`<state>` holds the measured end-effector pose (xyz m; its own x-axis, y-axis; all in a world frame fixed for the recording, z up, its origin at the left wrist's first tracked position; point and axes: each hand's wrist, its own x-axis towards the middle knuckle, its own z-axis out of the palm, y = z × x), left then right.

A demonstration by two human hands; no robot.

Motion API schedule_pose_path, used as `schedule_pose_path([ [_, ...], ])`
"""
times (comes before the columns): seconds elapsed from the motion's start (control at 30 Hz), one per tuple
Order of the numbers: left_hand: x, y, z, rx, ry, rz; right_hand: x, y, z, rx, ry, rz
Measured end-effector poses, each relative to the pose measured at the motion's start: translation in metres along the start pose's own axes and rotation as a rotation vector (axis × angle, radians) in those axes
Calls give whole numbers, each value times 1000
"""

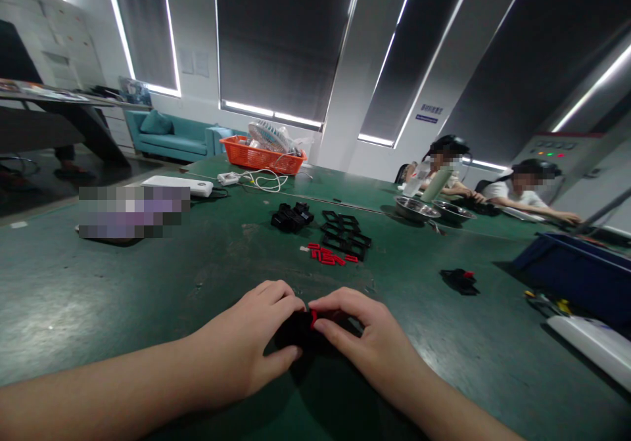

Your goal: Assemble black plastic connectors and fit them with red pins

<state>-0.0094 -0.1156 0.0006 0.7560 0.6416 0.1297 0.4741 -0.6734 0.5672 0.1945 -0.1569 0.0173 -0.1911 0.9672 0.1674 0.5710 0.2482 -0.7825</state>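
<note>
My left hand (261, 336) is closed around a black plastic part (292, 330) just above the green table. Between the thumb and forefinger of my right hand (367, 329) is a small red clip (313, 318), pinched against the right side of the black part. Fingers and shadow hide most of the black part's shape. Beyond my hands lie several loose red clips (328, 255). Flat black frames (345, 231) spread out behind them, and a heap of black parts (292, 217) sits to their left. Off to the right rests a black piece with a red clip on it (461, 281).
An orange basket (263, 158) holding a fan stands at the back of the table (217, 270). A white power bank (180, 185) lies at left. Metal bowls (417, 209) and two people are at back right. A blue bin (576, 277) and white object (591, 346) flank my right.
</note>
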Motion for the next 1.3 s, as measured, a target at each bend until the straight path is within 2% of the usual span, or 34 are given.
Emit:
schedule_pose_path([
  [1.3,1,-3,3,21,11,12,0,-1,0,-5,-15,6],
])
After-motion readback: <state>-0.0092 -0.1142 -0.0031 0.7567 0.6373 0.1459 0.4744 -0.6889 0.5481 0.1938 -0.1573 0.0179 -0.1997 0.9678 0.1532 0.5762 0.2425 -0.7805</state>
